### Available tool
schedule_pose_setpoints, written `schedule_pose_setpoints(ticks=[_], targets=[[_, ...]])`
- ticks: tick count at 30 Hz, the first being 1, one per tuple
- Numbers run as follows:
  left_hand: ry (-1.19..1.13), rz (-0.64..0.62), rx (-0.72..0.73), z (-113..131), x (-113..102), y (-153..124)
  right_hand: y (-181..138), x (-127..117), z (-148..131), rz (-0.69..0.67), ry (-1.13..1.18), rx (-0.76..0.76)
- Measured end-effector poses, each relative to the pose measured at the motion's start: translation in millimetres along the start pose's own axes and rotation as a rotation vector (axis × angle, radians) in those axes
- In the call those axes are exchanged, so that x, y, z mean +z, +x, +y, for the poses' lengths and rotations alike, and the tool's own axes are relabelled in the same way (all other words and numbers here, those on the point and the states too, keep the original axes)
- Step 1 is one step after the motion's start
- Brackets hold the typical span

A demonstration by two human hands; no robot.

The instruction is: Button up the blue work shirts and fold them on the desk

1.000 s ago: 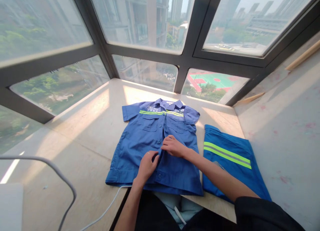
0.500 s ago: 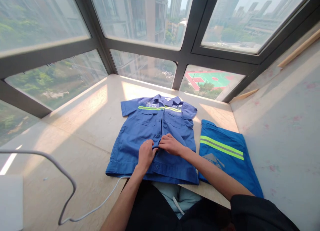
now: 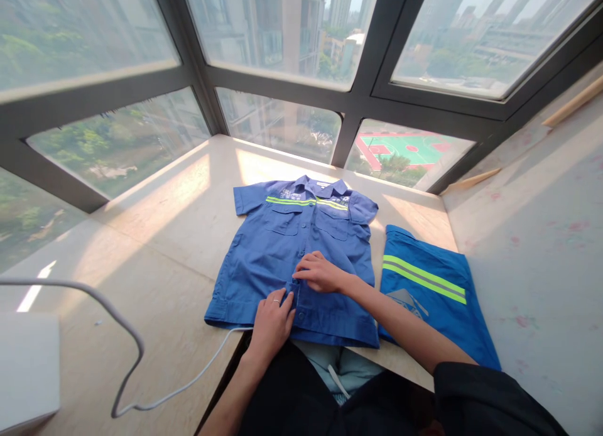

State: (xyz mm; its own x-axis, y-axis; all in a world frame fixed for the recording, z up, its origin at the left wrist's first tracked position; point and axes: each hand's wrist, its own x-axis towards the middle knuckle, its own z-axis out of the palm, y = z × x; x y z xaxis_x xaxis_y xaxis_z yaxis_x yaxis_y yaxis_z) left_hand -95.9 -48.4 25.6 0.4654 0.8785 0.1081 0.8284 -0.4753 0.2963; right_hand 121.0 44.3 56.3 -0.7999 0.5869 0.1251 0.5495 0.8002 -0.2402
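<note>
A blue short-sleeved work shirt (image 3: 257, 260) lies spread front side up, its collar toward the window. Yellow-green reflective stripes cross its chest, and buttons run down the front placket. My right hand (image 3: 323, 274) is closed at the placket's lower middle, thumb and fingers pinching the cloth edge. Just below and to the left, my left hand (image 3: 272, 320) rests on the shirt with its fingers apart, tips against the placket. One button shows beneath the hands near the hem; the cloth under my right fingertips is hidden.
A folded brighter blue garment (image 3: 424, 282) with a reflective stripe lies to the right, beside the wall (image 3: 541, 254). A grey-white cable (image 3: 134, 342) loops across the left of the ledge (image 3: 155, 266), near a white box (image 3: 28, 367). Windows enclose the far side.
My left hand has slid down and left along the placket, its fingers now spread. My right hand stays near the same spot on the shirt. The view has shifted slightly.
</note>
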Motion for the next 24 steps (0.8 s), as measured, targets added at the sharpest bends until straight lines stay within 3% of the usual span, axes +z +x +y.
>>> schedule_pose_setpoints(ticks=[3,6,11,17,24], targets=[[0.036,-0.047,-0.039,7,-7,-2,14,0,-6,-0.023,-0.034,0.201],[0.058,-0.040,-0.056,12,-5,-6,29,-4,-7,-0.164,-0.089,0.365],[0.100,-0.006,-0.036,11,15,-28,39,-12,1,-0.380,-0.138,0.359],[0.127,0.012,-0.020,9,23,-54,38,-16,-10,-0.392,-0.238,0.474],[0.038,-0.060,-0.108,15,6,-48,39,-15,-21,-0.314,-0.226,0.529]])
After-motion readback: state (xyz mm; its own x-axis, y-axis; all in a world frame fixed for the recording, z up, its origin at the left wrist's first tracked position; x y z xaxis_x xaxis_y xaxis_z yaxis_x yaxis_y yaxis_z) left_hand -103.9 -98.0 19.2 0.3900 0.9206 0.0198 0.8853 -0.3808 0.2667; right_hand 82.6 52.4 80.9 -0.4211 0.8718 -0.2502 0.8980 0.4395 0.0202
